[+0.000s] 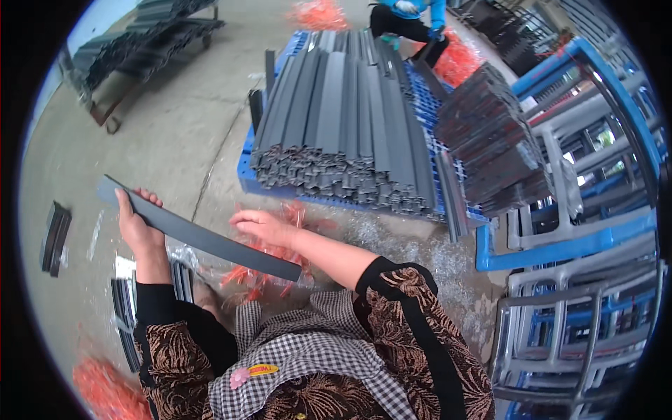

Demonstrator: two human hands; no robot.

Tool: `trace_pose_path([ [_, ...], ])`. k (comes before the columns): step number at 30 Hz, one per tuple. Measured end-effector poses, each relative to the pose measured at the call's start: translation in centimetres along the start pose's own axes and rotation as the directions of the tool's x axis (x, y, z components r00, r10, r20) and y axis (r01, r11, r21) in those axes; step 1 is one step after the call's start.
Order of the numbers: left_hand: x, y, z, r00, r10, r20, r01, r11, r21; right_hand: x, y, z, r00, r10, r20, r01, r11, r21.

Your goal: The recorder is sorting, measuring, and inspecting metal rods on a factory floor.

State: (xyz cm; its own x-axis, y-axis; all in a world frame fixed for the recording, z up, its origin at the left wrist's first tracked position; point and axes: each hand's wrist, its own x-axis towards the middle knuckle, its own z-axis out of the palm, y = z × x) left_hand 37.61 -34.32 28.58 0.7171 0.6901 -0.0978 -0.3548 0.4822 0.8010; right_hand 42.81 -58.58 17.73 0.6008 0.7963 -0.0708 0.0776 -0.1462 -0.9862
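A long dark grey strip (213,241), flat and slightly curved to the eye, slants across in front of me from upper left to lower right. My left hand (140,222) is closed around it near its far left end, with the thumb on top and fingertips showing past the edge. Beyond the strip's middle, my right hand (262,227) reaches to the left, apart from it. Its fingers are loosely bent and apart, and nothing shows in them. Orange plastic strings (245,276) lie on the floor beneath both hands.
Ahead, a large stack of grey strips (336,119) rests on a blue pallet (269,183). Blue and grey metal racks (567,259) stand at right. A co-worker (408,21) crouches beyond the pallet. Bundled strips (54,238) lie at left, near a loaded cart (140,49).
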Motion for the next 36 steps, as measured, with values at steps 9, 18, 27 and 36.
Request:
trace_pose_path([
  [9, -2.8, -3.5, 3.1, 0.965, -0.182, 0.188, 0.2, 0.976, -0.082, -11.9, -8.3, -1.2, 0.977, 0.001, -0.212, -0.125, 0.811, -0.572],
  [18, -4.4, -7.7, 2.9, 0.782, -0.475, 0.404, 0.209, 0.81, 0.548, -25.5, -5.4, -21.8, 0.271, -0.026, -0.962, -0.584, 0.79, -0.186],
  [27, -6.3, -12.2, -5.0, 0.793, -0.609, 0.008, 0.335, 0.446, 0.83, -22.1, 3.0, -30.9, 0.314, 0.061, -0.947, -0.646, 0.745, -0.166],
  [36, -11.6, -14.2, -8.1, 0.714, -0.678, -0.178, 0.471, 0.276, 0.838, -19.2, 5.7, -30.2, 0.407, 0.072, -0.911, -0.705, 0.659, -0.263],
])
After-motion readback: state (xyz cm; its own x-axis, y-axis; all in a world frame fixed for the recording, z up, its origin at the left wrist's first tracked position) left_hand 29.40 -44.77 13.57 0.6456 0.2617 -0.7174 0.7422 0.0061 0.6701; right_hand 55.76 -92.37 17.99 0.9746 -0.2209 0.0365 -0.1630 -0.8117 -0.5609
